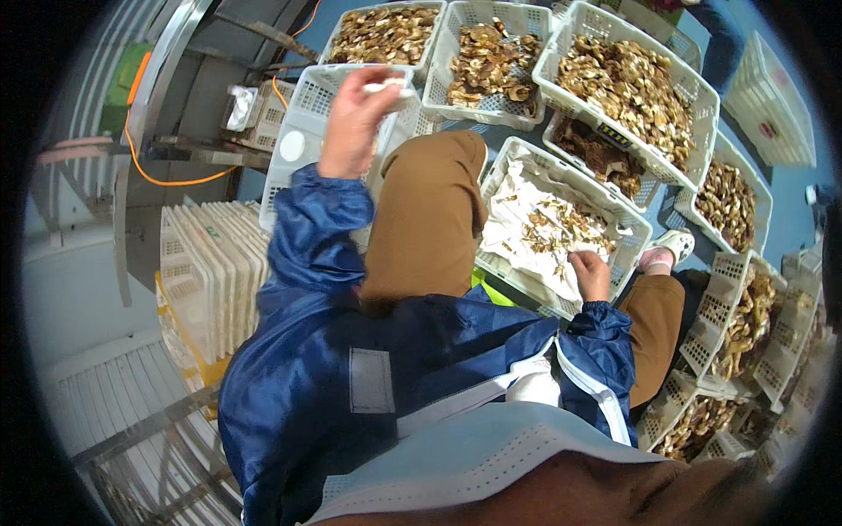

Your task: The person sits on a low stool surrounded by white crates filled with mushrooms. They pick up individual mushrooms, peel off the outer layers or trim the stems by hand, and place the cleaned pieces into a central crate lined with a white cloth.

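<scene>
My left hand [352, 125] is raised above a white plastic crate [309, 98] at the left, pinching a small pale piece [383, 84] that is too blurred to name. Before me stands another white plastic basket [572, 174], lined with white cloth or paper [510, 204]. Small brown and cream pieces, apparently dried mushroom [559, 227], are scattered on that lining. My right hand [594, 275] reaches into the basket's near right part, fingertips down at the lining beside the pieces. Whether anything sits between those fingertips is hidden.
Several baskets of dried mushrooms [631, 92] surround me at the front and right. Stacked white crates [214, 276] stand at my left by a metal frame [210, 152]. An orange cable [172, 183] hangs there. Empty-looking nested baskets [769, 105] are at the far right.
</scene>
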Demonstrator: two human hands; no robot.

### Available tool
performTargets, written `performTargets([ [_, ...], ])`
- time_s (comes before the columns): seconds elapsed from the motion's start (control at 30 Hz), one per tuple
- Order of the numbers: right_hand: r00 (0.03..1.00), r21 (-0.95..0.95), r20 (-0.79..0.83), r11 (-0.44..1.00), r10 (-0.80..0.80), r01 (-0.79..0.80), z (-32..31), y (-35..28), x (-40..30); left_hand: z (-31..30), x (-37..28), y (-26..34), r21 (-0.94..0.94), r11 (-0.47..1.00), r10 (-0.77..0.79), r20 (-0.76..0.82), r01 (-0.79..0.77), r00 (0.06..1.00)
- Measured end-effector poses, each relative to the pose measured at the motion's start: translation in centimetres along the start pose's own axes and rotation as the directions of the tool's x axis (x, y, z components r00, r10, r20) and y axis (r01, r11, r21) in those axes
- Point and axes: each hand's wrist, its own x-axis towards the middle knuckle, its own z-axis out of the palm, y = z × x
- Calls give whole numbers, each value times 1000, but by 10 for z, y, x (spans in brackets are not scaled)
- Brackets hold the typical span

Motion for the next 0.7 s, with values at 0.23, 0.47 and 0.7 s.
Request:
performTargets([
  [0.23,983,-96,131,988,131,-119,9,-1,-12,-182,-27,-29,39,971,-201,-405,237,892],
  [0.47,993,66,58,992,99,-103,15,-6,-30,-231,-51,-58,88,974,-92,-683,207,724],
  [0.7,988,489,30,860,150,-146,-30,-41,-37,4,-79,-18,51,962,257,154,-267,954],
])
